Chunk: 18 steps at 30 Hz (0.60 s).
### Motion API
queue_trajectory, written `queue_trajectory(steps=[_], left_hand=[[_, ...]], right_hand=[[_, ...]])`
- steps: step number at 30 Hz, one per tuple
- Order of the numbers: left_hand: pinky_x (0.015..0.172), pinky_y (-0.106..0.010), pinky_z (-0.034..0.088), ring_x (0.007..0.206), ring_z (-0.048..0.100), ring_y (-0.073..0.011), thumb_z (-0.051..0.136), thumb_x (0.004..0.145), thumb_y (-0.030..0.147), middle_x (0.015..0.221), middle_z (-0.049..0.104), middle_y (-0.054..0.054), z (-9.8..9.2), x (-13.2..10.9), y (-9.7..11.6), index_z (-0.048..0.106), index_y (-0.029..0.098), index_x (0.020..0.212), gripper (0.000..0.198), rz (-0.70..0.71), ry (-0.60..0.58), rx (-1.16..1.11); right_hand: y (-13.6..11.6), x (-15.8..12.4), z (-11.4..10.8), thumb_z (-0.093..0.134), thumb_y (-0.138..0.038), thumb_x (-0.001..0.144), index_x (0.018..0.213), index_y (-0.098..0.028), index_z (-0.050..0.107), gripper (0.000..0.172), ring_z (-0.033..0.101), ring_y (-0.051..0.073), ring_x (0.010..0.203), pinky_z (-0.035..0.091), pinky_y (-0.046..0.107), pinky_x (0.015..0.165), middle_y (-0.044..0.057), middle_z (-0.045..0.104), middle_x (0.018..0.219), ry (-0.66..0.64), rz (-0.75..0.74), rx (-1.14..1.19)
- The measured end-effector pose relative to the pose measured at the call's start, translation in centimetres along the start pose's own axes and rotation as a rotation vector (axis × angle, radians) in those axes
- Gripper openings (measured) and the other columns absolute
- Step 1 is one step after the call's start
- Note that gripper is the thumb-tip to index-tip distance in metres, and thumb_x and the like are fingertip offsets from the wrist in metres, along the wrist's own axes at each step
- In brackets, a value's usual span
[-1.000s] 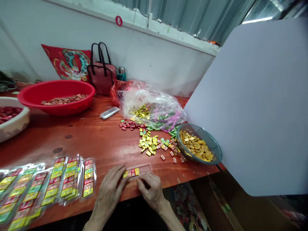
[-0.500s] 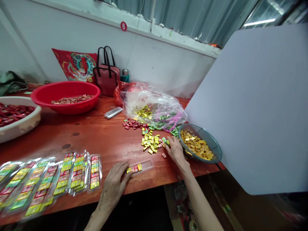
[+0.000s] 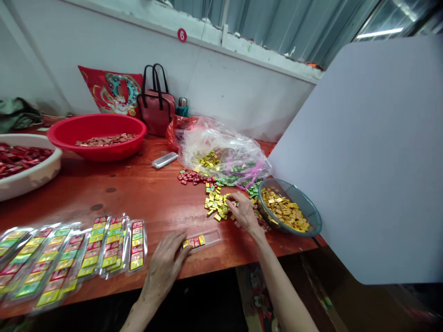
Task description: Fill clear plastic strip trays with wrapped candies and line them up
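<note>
My left hand (image 3: 165, 260) lies at the table's front edge, its thumb and fingers closed around the left end of a clear plastic tray (image 3: 212, 237). A short row of yellow and red wrapped pieces (image 3: 195, 241) sits in the tray's left part; its right part is bare. Over the loose pieces, my right hand (image 3: 244, 212) has its fingers curled together at the right side of the yellow pieces (image 3: 214, 203). What its fingertips hold is hidden. Red pieces (image 3: 194, 177) and green pieces (image 3: 254, 189) lie behind.
Several filled trays (image 3: 97, 244) lie at the left. A grey bowl (image 3: 313, 212) of gold pieces stands right of my right hand. Behind are a clear plastic bag (image 3: 224, 143), a red basin (image 3: 97, 121), a white basin (image 3: 44, 173) and a handbag (image 3: 157, 110). A white panel (image 3: 367, 161) borders the right.
My right hand has moved left, from beside the grey bowl to the yellow pieces, uncovering reddish pieces near the bowl. My left hand stays at the tray. The view has shifted slightly.
</note>
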<state>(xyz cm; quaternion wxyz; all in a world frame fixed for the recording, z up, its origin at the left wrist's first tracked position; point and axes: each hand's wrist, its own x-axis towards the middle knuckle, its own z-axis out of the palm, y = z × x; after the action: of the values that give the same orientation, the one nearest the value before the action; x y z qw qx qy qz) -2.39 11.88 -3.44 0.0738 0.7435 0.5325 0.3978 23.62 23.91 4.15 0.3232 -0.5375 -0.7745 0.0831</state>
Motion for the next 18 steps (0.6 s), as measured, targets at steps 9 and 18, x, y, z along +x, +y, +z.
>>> queue_trajectory(steps=[9, 18], left_hand=[[0.092, -0.045, 0.052, 0.108, 0.062, -0.0261, 0.053, 0.093, 0.038, 0.115, 0.067, -0.010, 0.0, 0.1, 0.1, 0.058, 0.020, 0.117, 0.031, -0.005, 0.005, 0.000], [0.092, -0.045, 0.053, 0.107, 0.062, -0.0266, 0.053, 0.092, 0.036, 0.114, 0.068, -0.010, -0.3, 0.2, 0.5, 0.060, 0.020, 0.116, 0.029, -0.017, 0.017, -0.010]], right_hand=[[-2.9, 6.9, 7.0, 0.064, -0.016, 0.077, 0.096, -0.017, 0.064, 0.019, 0.054, 0.023, 0.099, 0.037, 0.035, 0.088, 0.012, 0.064, 0.108, -0.086, 0.174, 0.036], [-2.7, 5.3, 4.2, 0.059, -0.031, 0.081, 0.095, -0.017, 0.063, 0.021, 0.055, 0.010, 0.062, 0.045, 0.022, 0.061, -0.001, 0.063, 0.077, -0.193, 0.239, 0.651]])
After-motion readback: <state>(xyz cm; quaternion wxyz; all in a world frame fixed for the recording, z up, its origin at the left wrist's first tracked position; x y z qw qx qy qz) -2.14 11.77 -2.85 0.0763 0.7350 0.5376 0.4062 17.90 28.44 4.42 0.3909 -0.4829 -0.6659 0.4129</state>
